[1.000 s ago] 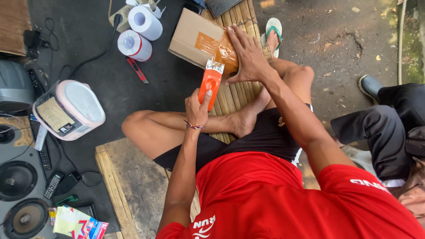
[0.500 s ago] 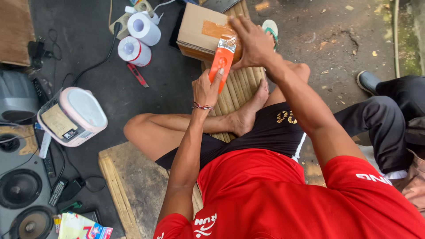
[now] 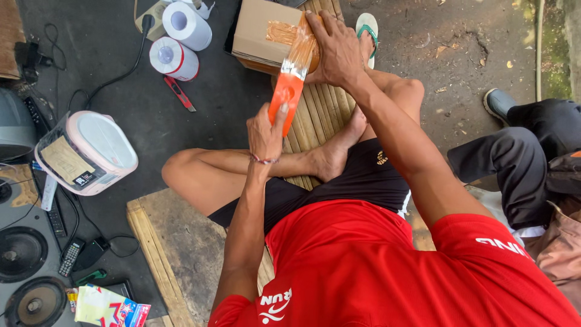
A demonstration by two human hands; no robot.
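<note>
Left hand [image 3: 265, 132] closed around the lower end of an orange tape dispenser [image 3: 285, 97], fingers curled, thumb lying up along its hard plastic body. From its top, a glossy, see-through strip of tape [image 3: 299, 53] stretched up toward the box. Right hand [image 3: 334, 51] spread wide and flat, palm pressed down on the near end of a cardboard box [image 3: 261, 30], fingers splayed over the edge where the strip meets it. Box matte brown and rectangular, with a shiny amber patch of tape already across its top, sitting at the far end of a mat of ribbed bamboo slats [image 3: 315, 115], just beyond the crossed bare legs. A thin woven band around the left wrist.

Off to the left on dark rough ground: 2 white paper rolls [image 3: 180, 39] with hollow cores, a small red cutter [image 3: 180, 94], and a rounded pink-and-white plastic tub [image 3: 88, 151] with a translucent lid. Round black speaker cones [image 3: 21, 254] at the lower left corner.
</note>
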